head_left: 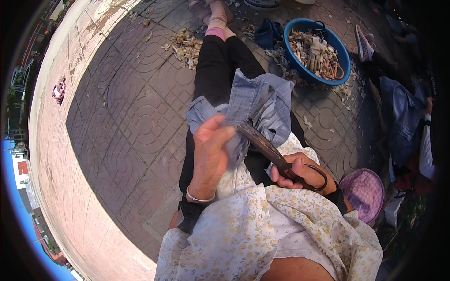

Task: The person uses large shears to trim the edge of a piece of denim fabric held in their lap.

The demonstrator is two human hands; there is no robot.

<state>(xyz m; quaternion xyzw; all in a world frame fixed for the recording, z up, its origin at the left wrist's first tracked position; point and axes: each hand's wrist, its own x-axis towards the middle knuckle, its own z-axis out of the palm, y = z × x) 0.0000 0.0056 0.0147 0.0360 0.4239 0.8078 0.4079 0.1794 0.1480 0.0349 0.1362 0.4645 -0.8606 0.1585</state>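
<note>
- Shady stone floor [136, 117] with circle shapes, lower than the left hand [209, 157] and right hand [307, 171]
- Bright sunny ground [54, 154], left of the 2 hands
- Far left of the 2 hands: blue sky [10, 177], green trees [11, 96], 1 white building [22, 178]

Spreads below the grip of the right hand [304, 172] as embossed paving [140, 112], shaded nearby and sunlit well to the left. Carries a round blue plastic basin [345, 47] beyond the grip and slightly right, ringed by loose pale husk-like scraps [347, 91]. Bears a bunched navy cloth [268, 34] touching or just left of the basin, a scrap heap [186, 49] farther left, and a small crumpled bundle [59, 90] far left in sunlight.
</note>
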